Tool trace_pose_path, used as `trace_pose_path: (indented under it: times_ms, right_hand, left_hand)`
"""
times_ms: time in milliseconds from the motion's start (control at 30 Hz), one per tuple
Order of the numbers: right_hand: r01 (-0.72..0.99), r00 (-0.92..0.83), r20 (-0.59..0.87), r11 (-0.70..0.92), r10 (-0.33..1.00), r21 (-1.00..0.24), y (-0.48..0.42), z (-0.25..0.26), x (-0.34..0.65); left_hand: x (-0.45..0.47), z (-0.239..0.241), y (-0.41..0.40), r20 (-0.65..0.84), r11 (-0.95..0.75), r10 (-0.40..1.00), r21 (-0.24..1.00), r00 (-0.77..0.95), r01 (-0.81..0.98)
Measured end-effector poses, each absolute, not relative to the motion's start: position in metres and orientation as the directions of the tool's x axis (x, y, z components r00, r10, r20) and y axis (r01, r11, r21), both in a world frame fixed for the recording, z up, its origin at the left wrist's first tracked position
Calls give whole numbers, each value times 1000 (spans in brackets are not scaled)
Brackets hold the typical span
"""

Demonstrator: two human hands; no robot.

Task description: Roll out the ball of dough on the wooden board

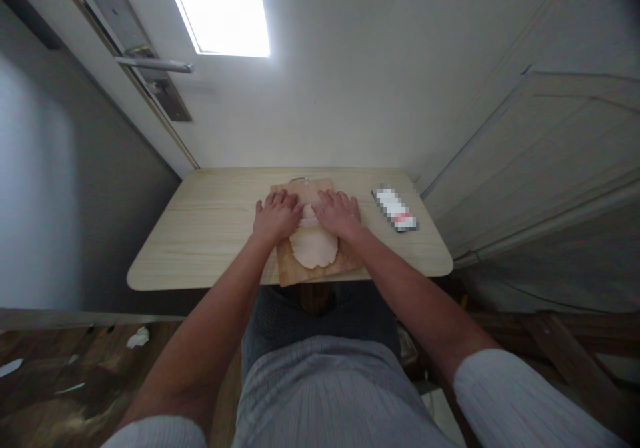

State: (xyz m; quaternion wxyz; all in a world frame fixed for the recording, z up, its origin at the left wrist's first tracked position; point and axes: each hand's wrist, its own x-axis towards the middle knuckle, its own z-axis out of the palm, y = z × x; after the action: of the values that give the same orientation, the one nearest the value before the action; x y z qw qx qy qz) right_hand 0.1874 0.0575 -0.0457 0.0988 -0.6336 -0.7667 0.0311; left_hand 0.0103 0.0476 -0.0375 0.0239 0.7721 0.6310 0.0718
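A flat, pale round of dough with a slightly ragged near edge lies on a wooden cutting board. Across its far part runs a pale bar, which looks like a rolling pin or a rolled-up edge of dough; I cannot tell which. My left hand lies over the bar's left end, palm down with fingers stretched forward. Over the right end, my right hand rests the same way, fingers extended. Both palms hide the ends of the bar.
The board sits on a narrow light-wood table with rounded front corners. A phone, its screen blurred out, lies to the right. Behind stands a white door with a metal handle. Bits of litter lie on the floor at left.
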Motion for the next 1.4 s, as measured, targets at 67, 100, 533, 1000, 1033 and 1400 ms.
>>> trace_pose_path:
  times_ms: [67,100,533,1000,1033,1400]
  right_hand:
    - [967,-170,129,190,977,-167,54,-47,187]
    - [968,-165,143,188,976,-164,51,-48,188]
    - [965,-143,213,184,966,-185,2,-52,193]
    - [951,-147,305,219,941,-218,-43,-63,199]
    - [951,-145,311,219,939,-219,-45,-64,199]
    - [948,-126,298,204,946,-245,-38,-62,199]
  left_hand:
    - [11,-38,44,93,-212,975,117,202,970]
    - [11,-38,41,100,-215,974,115,204,970]
    - [19,-38,-3,191,-205,965,112,181,972]
    - [25,-44,-56,271,-200,949,130,159,971]
    - [25,-46,-58,281,-201,947,133,158,970]
    - [23,-52,-51,333,-225,928,150,165,963]
